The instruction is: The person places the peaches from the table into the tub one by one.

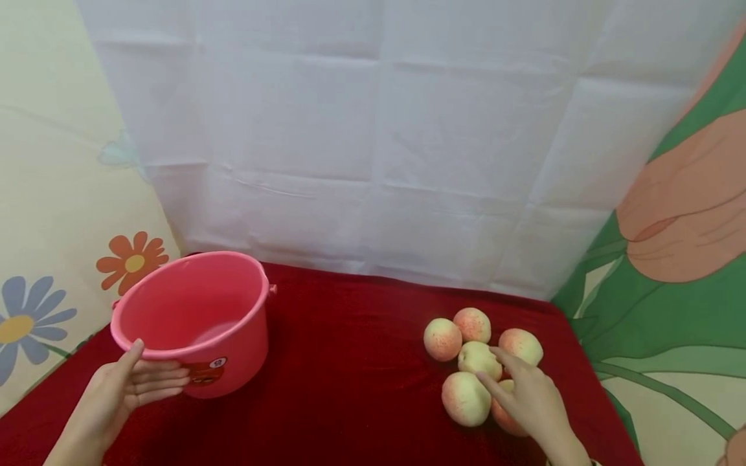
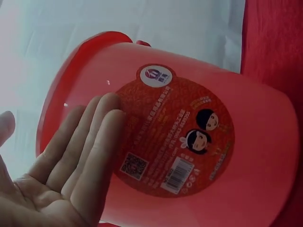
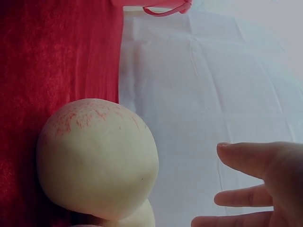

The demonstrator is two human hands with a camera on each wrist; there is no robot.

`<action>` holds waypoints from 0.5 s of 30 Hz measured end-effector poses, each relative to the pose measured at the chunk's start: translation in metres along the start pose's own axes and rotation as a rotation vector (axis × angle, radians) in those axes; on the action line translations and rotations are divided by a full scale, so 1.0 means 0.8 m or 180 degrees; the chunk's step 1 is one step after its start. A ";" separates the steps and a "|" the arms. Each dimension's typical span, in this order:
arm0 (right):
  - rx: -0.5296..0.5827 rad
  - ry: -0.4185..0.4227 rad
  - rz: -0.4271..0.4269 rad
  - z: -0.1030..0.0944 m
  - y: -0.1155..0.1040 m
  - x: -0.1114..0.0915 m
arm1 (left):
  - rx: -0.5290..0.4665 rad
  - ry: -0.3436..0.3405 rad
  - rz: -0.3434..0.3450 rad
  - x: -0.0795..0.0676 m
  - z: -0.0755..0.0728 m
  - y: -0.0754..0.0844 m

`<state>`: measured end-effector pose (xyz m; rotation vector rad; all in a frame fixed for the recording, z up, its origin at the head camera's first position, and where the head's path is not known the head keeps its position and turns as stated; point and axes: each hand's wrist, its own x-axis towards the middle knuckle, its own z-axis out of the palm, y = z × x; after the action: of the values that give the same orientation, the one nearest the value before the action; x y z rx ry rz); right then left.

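At the left of the head view stands a pink bucket point(image 1: 245, 343), with a round red label point(image 2: 208, 161) on its side. My left hand point(image 1: 119, 388) is at the bucket's near side, thumb up by the rim and fingers straight along the wall beneath it. On the right, several pale yellow peaches with red blush lie grouped together. Over this group my right hand point(image 1: 533, 395) hovers, its thumb and forefinger spread on either side of the middle peach point(image 1: 479, 360). A large peach point(image 3: 97, 161) fills the left of the right wrist view, apart from the extended fingers.
A dark red cloth point(image 1: 344, 362) covers the table between bucket and peaches. Behind it hangs a creased white sheet point(image 1: 350, 142). Flower-patterned hangings border both sides, with an orange flower point(image 1: 134, 262) at left and green leaves point(image 1: 670, 323) at right.
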<state>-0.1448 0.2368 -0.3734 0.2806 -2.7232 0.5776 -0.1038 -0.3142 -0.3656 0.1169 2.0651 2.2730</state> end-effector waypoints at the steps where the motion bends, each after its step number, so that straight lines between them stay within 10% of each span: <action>1: -0.0003 -0.0007 0.0007 0.000 0.000 0.000 | -0.0018 -0.0047 0.0018 0.001 -0.001 0.000; 15: -0.0013 -0.0032 -0.0014 -0.001 0.002 0.000 | 0.0196 0.0287 -0.0604 0.014 -0.001 0.009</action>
<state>-0.1451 0.2382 -0.3729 0.2893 -2.7324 0.5707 -0.1147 -0.3149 -0.3584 -0.1741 2.0890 2.1409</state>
